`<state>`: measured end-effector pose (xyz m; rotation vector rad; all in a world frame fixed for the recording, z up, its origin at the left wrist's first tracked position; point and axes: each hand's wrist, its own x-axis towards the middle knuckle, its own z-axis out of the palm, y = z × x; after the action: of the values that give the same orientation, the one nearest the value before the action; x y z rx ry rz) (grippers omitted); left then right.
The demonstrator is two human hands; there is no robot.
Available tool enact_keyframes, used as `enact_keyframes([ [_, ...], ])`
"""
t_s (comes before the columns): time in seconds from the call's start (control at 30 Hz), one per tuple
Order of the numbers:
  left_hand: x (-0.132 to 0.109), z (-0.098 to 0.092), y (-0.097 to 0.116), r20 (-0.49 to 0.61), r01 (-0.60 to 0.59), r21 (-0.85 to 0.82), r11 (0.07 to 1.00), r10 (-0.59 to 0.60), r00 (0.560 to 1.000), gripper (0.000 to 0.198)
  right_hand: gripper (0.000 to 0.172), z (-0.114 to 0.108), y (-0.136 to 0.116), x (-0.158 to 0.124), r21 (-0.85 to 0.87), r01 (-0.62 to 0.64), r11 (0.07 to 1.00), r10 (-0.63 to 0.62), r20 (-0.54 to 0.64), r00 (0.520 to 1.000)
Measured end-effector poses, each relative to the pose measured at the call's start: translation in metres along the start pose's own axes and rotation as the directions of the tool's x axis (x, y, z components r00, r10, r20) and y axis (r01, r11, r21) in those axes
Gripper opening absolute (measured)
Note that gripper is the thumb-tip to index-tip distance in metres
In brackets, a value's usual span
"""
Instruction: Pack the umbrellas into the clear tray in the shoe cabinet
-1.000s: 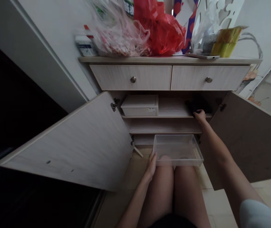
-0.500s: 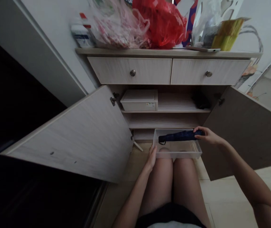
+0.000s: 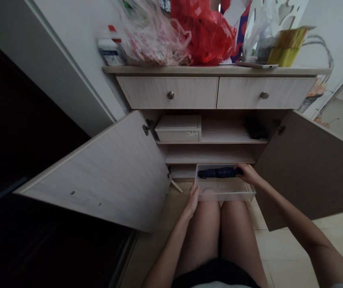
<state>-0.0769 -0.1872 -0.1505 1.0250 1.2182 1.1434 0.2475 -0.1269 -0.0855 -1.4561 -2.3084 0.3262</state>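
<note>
A clear plastic bin (image 3: 223, 196) rests on my knees in front of an open cabinet. A folded dark blue umbrella (image 3: 217, 173) lies along the bin's far side. My right hand (image 3: 247, 174) is closed round the umbrella's right end, inside the bin. My left hand (image 3: 193, 202) holds the bin's near left corner, fingers pressed against its wall.
The cabinet's two doors (image 3: 105, 176) (image 3: 309, 168) stand wide open to either side. A white lidded box (image 3: 179, 129) and a dark object (image 3: 254, 128) sit on the upper shelf. Two shut drawers (image 3: 216, 93) are above. Plastic bags (image 3: 204, 36) crowd the top.
My right hand took the umbrella from the upper shelf's right side, brought it down over the bin and lowered it inside. My left hand stayed on the bin.
</note>
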Motion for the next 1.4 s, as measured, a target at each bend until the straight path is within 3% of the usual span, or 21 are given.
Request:
enact_keyframes([
  [0.2,-0.001,0.000,0.003,0.027,-0.002,-0.039,0.999,0.003,1.000,0.059,0.033,0.005,-0.011,0.005,-0.333,0.002,0.943,0.023,0.072,0.997],
  [0.33,0.000,0.001,0.001,-0.010,-0.005,-0.051,0.999,0.004,1.000,0.056,0.028,-0.008,0.000,0.027,-0.246,0.019,0.969,-0.002,0.067,0.998],
  [0.43,0.001,0.001,-0.001,-0.026,0.032,-0.061,0.998,-0.033,0.999,0.055,0.025,-0.038,0.026,0.058,-0.162,-0.183,0.970,0.171,-0.086,0.982],
  [0.47,0.001,0.001,-0.001,-0.032,0.038,-0.065,0.997,-0.041,0.999,0.056,0.027,-0.050,0.037,0.069,-0.179,-0.301,0.937,0.270,-0.180,0.946],
  [0.57,0.001,0.001,-0.002,-0.051,0.018,-0.063,0.998,-0.022,0.998,0.058,0.039,-0.080,0.069,0.097,-0.233,-0.610,0.758,0.503,-0.387,0.773],
  [0.6,0.001,0.001,-0.002,-0.053,0.009,-0.061,0.998,-0.012,0.999,0.059,0.044,-0.087,0.078,0.104,-0.235,-0.667,0.707,0.556,-0.399,0.729],
  [0.67,0.002,0.002,-0.002,-0.046,0.004,-0.057,0.998,-0.006,0.999,0.062,0.049,-0.094,0.092,0.114,-0.226,-0.723,0.653,0.638,-0.351,0.685],
  [0.77,0.002,0.002,0.000,-0.043,0.010,-0.030,1.000,-0.012,0.999,0.066,0.051,-0.092,0.103,0.123,-0.208,-0.748,0.630,0.700,-0.266,0.663],
  [0.9,0.002,0.002,0.002,-0.041,0.034,0.002,0.999,-0.034,0.999,0.063,0.046,-0.076,0.104,0.128,-0.229,-0.766,0.601,0.682,-0.353,0.641],
  [1.1,0.002,0.003,0.000,-0.035,0.014,-0.024,1.000,-0.015,0.999,0.066,0.058,-0.064,0.100,0.125,-0.150,-0.753,0.640,0.651,-0.414,0.636],
  [1.17,0.003,0.003,-0.002,-0.039,0.013,-0.027,1.000,-0.014,0.999,0.065,0.057,-0.065,0.100,0.120,-0.082,-0.761,0.643,0.667,-0.427,0.610],
  [1.27,0.002,0.003,-0.004,-0.046,0.014,-0.026,1.000,-0.015,0.999,0.062,0.041,-0.069,0.097,0.111,0.075,-0.759,0.646,0.706,-0.436,0.558],
  [1.33,0.002,0.003,-0.005,-0.056,0.007,-0.031,0.999,-0.009,0.998,0.061,0.029,-0.071,0.092,0.103,0.285,-0.713,0.641,0.745,-0.455,0.488],
  [1.4,0.002,0.002,-0.005,-0.061,0.006,-0.035,0.999,-0.009,0.998,0.060,0.025,-0.072,0.086,0.091,0.531,-0.584,0.615,0.788,-0.455,0.415],
])
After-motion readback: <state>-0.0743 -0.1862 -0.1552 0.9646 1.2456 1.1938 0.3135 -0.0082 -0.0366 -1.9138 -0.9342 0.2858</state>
